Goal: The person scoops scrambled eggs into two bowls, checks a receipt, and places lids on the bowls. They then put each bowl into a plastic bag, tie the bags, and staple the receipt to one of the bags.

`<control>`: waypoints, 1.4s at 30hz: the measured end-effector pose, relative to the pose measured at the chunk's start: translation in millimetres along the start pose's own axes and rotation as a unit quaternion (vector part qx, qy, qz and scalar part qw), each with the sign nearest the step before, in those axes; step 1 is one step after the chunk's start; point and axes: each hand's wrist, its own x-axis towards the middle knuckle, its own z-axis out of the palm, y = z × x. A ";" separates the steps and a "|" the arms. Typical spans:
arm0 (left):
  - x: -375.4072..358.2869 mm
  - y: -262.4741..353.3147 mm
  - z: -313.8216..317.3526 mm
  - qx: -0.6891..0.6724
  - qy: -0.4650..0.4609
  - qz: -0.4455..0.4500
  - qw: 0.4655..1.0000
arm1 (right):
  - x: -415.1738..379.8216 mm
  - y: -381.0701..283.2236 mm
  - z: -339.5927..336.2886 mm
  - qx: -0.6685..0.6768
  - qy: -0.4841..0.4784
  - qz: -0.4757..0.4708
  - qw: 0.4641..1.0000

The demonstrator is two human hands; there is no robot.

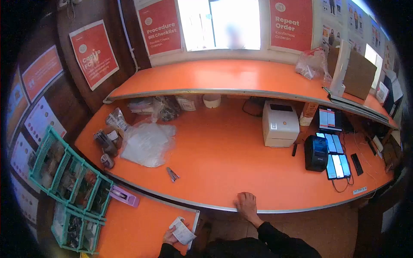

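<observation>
My left hand [169, 236] is closed on a printed paper slip [184, 232], held above the lower orange side table near its right corner. The slip hides part of the fingers. At the front edge of the main orange counter rests my right hand [246, 204], palm down, with loosely bent fingers and nothing visible in it. A stapler [172, 174] lies on the counter between the two hands and a stack of clear plastic bags [148, 144]. Left of my left hand, a purple tape dispenser [124, 196] sits on the side table.
Green baskets [71, 182] with small packets line the left. A white label printer [280, 124], a black printer [316, 153], several lit phones [338, 166] and cables occupy the counter's right. A raised orange shelf [202, 77] spans the back, with a plastic bag [310, 63] on it.
</observation>
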 end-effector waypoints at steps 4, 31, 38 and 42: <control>4.7 7.9 -9.1 0.025 -0.063 -0.028 0.997 | 0.3 0.0 3.9 0.004 0.007 0.014 1.000; -15.2 -10.3 -30.1 0.117 0.098 0.104 0.983 | 5.8 -4.1 -1.6 0.041 0.027 0.028 0.998; -158.3 48.3 44.5 0.040 0.048 0.288 0.956 | 0.8 -77.8 21.0 0.185 0.013 -0.084 0.979; -252.0 56.6 88.1 0.061 0.050 0.443 0.893 | -29.5 -179.7 61.8 0.337 -0.277 -0.048 0.899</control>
